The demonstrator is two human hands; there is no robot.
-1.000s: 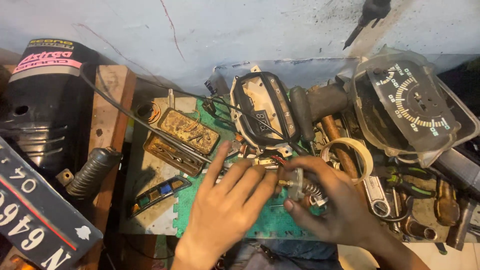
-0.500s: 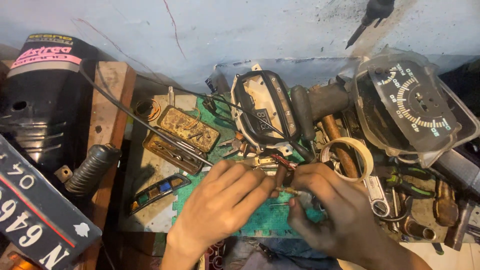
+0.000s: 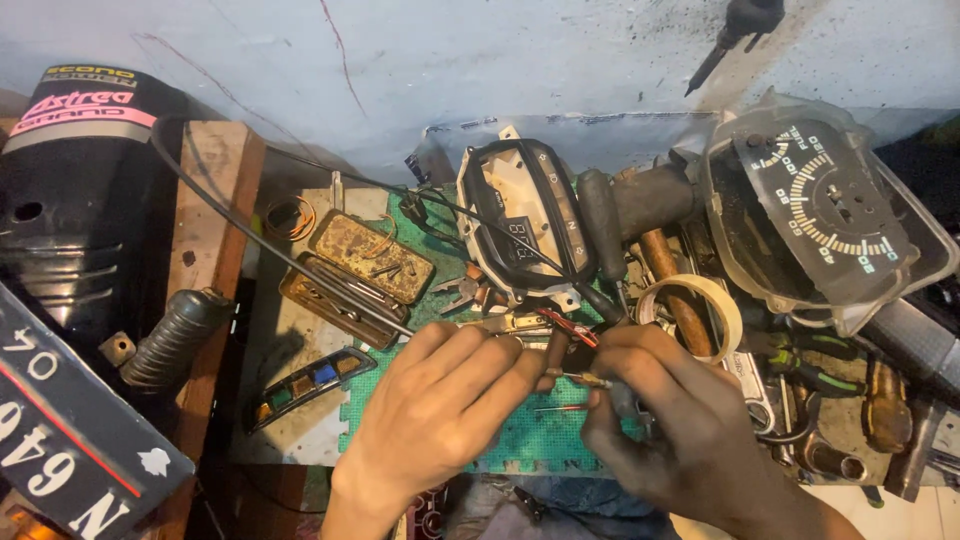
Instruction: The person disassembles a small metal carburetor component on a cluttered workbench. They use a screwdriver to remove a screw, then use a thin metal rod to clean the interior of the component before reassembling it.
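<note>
My left hand (image 3: 440,410) lies on a green foam mat (image 3: 520,445), its fingertips pinching a small part with red wires (image 3: 568,333). My right hand (image 3: 685,425) faces it from the right and grips a small dark-handled tool (image 3: 592,381). The tool's brass tip points left at my left fingertips. A thin red wire (image 3: 560,408) rests on the mat just below the two hands. Directly behind them stands an opened instrument cluster (image 3: 525,225) with a dark frame.
A round speedometer unit (image 3: 820,205) sits at the back right, with a tape roll (image 3: 700,300) and several tools below it. A rusty tin (image 3: 370,255) and a coloured lamp strip (image 3: 310,385) lie left. A black cover (image 3: 70,200), number plate (image 3: 60,440) and rubber boot (image 3: 175,335) fill the far left.
My left fingers, spread a second ago, have closed onto the small part. My right hand has moved in closer. The spring piece seen earlier is out of sight.
</note>
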